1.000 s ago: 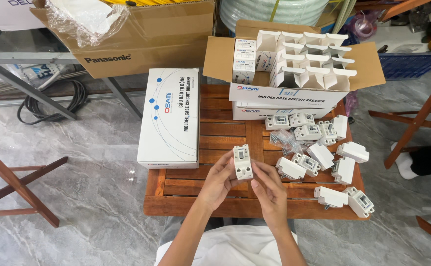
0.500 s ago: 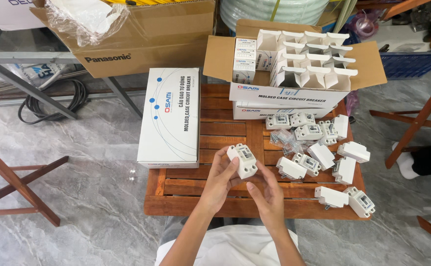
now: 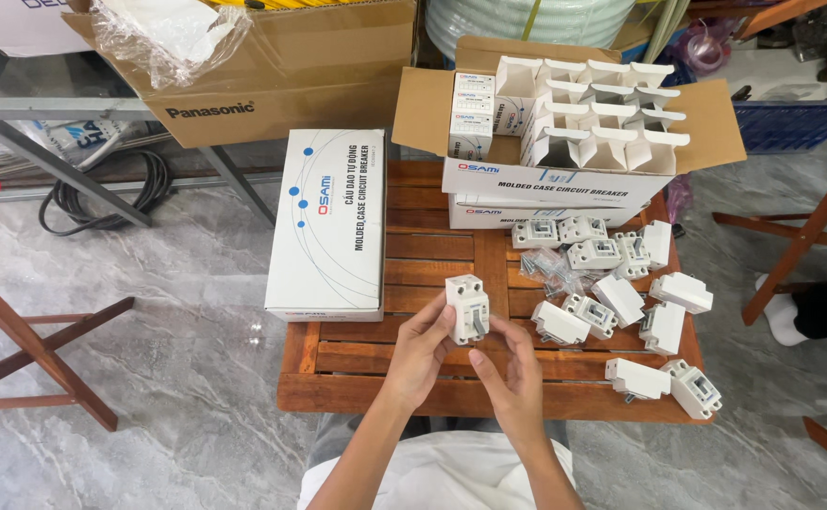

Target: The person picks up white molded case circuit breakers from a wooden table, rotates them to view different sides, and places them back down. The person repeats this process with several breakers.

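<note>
Head view looks down on a low wooden table (image 3: 404, 373). At its far edge an open carton (image 3: 564, 127) holds small white boxes; a closed white box (image 3: 330, 227) overhangs the left side. Loose white breakers (image 3: 621, 297) lie at right. Above the near middle, the left hand (image 3: 423, 354) pinches an upright white breaker (image 3: 467, 309), while the right hand (image 3: 512, 373) fingers its lower edge.

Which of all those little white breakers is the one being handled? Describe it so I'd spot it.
Find the wooden table. Above its near edge, both hands, left hand and right hand, hold one white breaker upright. Unlike the loose breakers lying to the right, it is lifted off the slats.
</note>
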